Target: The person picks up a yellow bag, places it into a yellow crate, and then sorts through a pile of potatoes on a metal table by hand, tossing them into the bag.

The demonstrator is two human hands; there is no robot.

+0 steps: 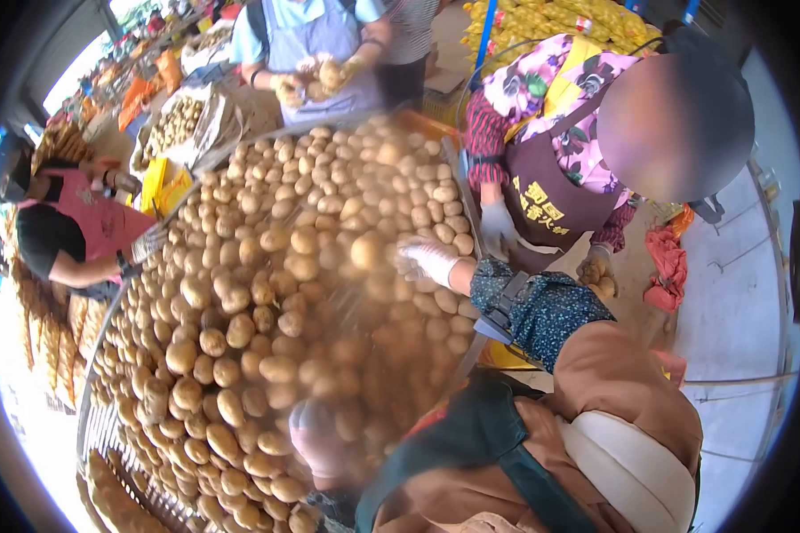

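Note:
Many brown potatoes (231, 338) cover a large slatted metal table. My right hand (428, 259), in a whitish glove below a dark blue patterned sleeve, reaches over the right part of the pile. Its fingers point left and look slightly apart, with nothing visible in them. A blurred potato (366, 251) shows just left of the fingertips, apart from them. Over the lower part of the pile is my left hand (318, 437), also gloved. Motion and a smear on the picture blur its fingers, so what it holds, if anything, is hidden.
A person in a dark apron (556, 209) stands at the right edge, potatoes in one gloved hand. Another in a blue apron (316, 44) holds potatoes at the far edge. A third in pink (84, 218) stands left. Behind are yellow net sacks (551, 19) and a yellow crate (164, 185).

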